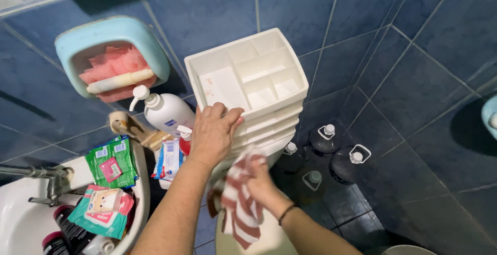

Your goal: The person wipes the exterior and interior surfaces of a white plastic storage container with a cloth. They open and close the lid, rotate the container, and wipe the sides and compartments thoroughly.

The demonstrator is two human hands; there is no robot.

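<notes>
Left hand (215,130) flat on front rim of white compartment drawer unit (248,76), gripping nothing, while right hand (259,180) just below it clutches striped cloth (239,203) against the unit's front.

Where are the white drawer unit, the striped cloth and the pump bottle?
white drawer unit (247,74): head view, on a divider of its open top tray.
striped cloth (239,208): head view, on its hanging red-and-white folds.
pump bottle (168,112): head view, on its white body.
</notes>
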